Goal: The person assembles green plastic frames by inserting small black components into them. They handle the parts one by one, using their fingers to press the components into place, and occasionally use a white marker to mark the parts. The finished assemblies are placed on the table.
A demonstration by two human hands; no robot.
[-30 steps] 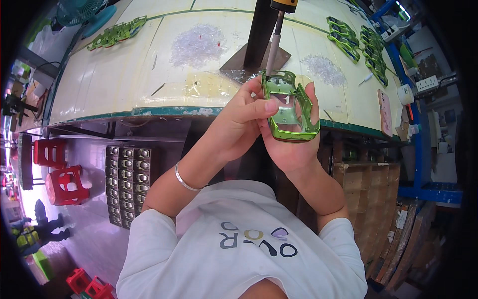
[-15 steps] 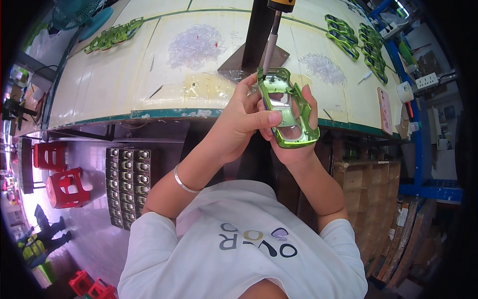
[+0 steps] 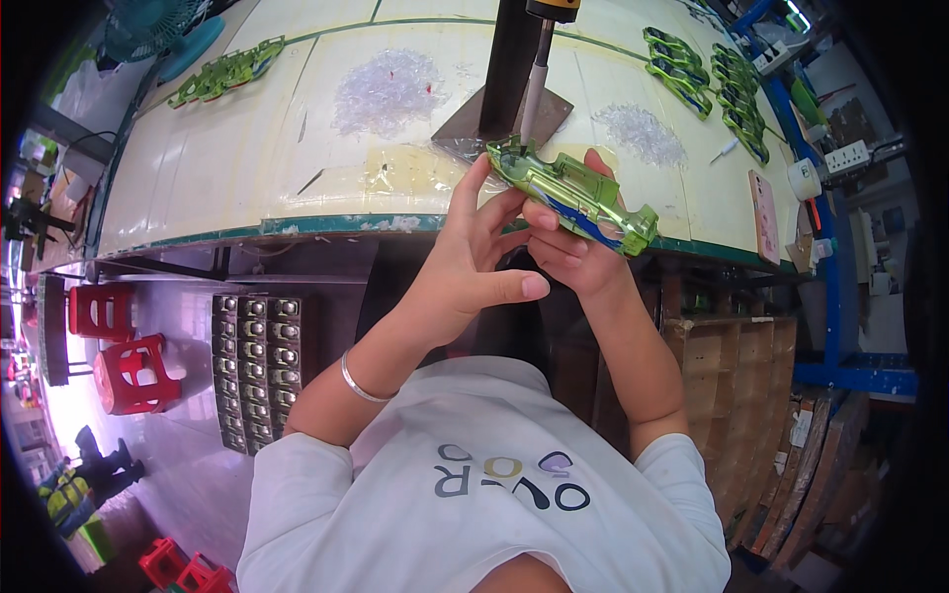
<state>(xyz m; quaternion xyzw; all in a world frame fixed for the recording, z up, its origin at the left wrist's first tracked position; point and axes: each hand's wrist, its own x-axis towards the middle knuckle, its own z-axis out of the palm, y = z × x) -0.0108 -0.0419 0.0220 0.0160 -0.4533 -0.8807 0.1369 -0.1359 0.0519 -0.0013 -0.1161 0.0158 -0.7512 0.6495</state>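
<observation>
A shiny green toy car body shell (image 3: 583,198), with blue on its side, is tilted on edge above the table's front edge. My right hand (image 3: 583,259) is closed around its middle and right end, thumb on the near side. My left hand (image 3: 460,247) is beside its left end, fingertips touching it, thumb stretched away and fingers apart. A yellow and black driver (image 3: 552,12) comes down from the top on a grey shaft (image 3: 535,104). The shaft's lower end meets the shell's left end; the exact contact is hidden.
A dark post on a metal base plate (image 3: 460,128) stands behind my hands. Piles of clear plastic pieces (image 3: 388,91) (image 3: 643,135) lie on the table (image 3: 237,178). More green shells (image 3: 227,71) (image 3: 739,99) sit left and right. A phone (image 3: 763,215) lies near the right edge.
The shell has turned from showing its hollow inside to lying sideways, its right end lower right. My left thumb has come off it, and my right hand has shifted its grip.
</observation>
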